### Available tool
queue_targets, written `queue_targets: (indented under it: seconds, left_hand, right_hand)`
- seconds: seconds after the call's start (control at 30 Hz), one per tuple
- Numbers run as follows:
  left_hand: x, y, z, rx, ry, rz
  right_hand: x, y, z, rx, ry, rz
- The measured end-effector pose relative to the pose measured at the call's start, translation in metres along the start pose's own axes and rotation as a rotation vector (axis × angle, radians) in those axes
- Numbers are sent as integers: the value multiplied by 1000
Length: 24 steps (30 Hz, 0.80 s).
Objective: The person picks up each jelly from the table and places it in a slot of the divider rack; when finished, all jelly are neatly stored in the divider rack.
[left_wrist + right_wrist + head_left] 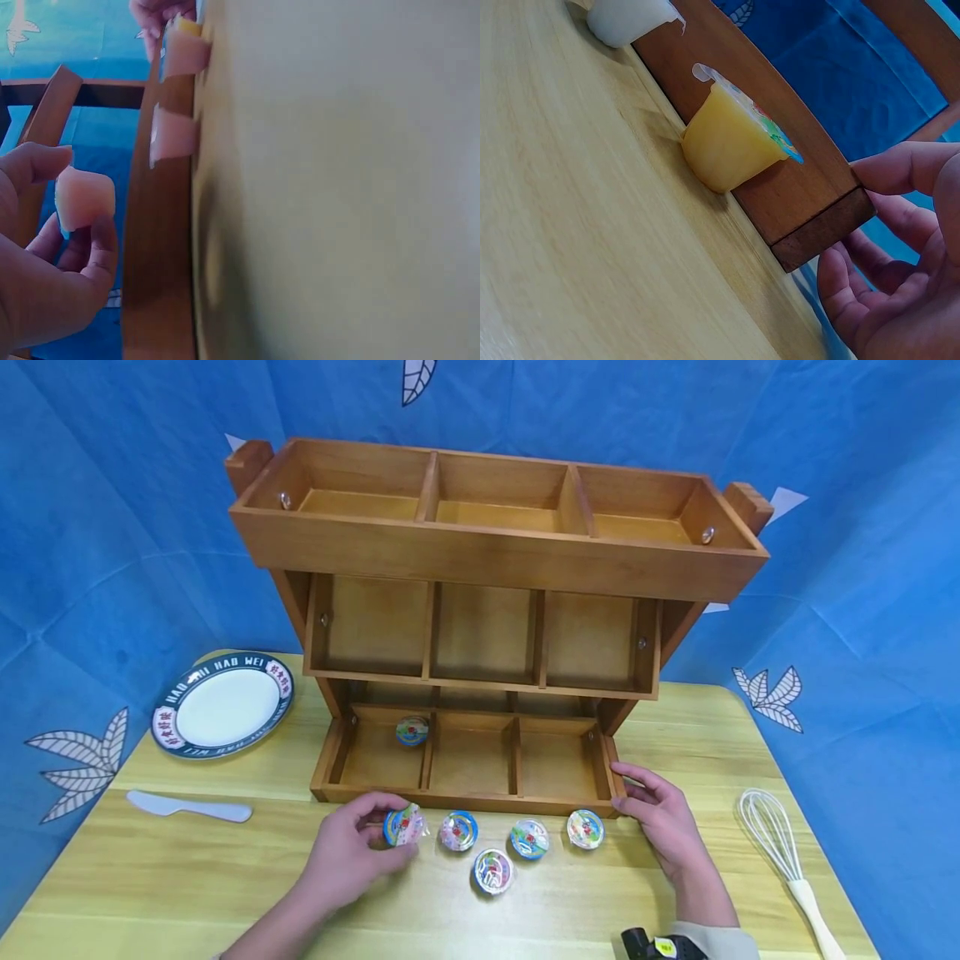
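- Holding a lidded jelly cup point(403, 825) above the bench point(187, 881), the left hand point(352, 852) is pinching it between thumb and fingers; this grip is carrying the cup just in front of the bottom tray point(465, 802), near its left compartment. The left wrist view is showing the cup's pale pink body.
- The right hand point(663, 814) is gripping the right end of the bottom tray, its thumb and fingers touching the corner.
- 4 loose jelly cups are standing lid up on the bench before the tray: a 1st cup point(458, 831) just beside the left hand, a 2nd cup point(493, 871) nearest the viewer, a 3rd cup point(529, 839) right of it, and a 4th cup point(585, 829), yellow in the right wrist view, near the right hand.
- A 6th cup point(412, 731) is resting in the bottom tray's left compartment, near the rear right corner.
- A wooden rack point(483, 684) is rising behind the cups, bearing 3 trays, each being divided into 3 compartments.
- A green-rimmed plate point(228, 706) is lying left of the rack, with a white knife point(191, 806) resting nearer the viewer.
- A whisk point(772, 835) is lying at the right edge.
- A blue cloth point(570, 402) is hanging behind everything.
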State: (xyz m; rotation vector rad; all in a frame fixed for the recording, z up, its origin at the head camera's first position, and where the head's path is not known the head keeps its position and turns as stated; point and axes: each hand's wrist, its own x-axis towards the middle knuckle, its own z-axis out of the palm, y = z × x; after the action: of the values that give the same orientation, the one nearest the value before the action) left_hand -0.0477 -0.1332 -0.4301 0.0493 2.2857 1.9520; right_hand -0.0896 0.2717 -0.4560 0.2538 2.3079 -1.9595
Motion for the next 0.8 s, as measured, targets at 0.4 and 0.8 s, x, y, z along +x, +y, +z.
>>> queue_targets:
  seconds: [0.4,0.8]
  left_hand:
    - [35,11,-21,61,-10,149]
    - [71,4,-34,230,5,140]
  right_hand:
    - [1,1,-1,1,-1,0]
    - [0,1,-1,11,0,-9]
